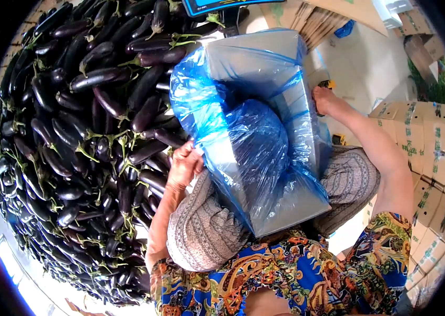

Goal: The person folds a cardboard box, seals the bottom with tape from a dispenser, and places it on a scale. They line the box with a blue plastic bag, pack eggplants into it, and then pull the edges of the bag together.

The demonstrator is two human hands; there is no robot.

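Beside heaped aubergines (75, 131), left hand (184, 164) pinching blue liner (254, 142), right hand (328, 101) on box (291, 210), grip unclear, cartons (433, 142) nearby

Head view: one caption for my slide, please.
Left hand and right hand grip a blue-bag-lined box beside heaped aubergines.

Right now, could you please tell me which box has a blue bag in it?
The open box between the left hand and the right hand: the blue bag lines it. The stacked boxes at right show only green print, no bag.
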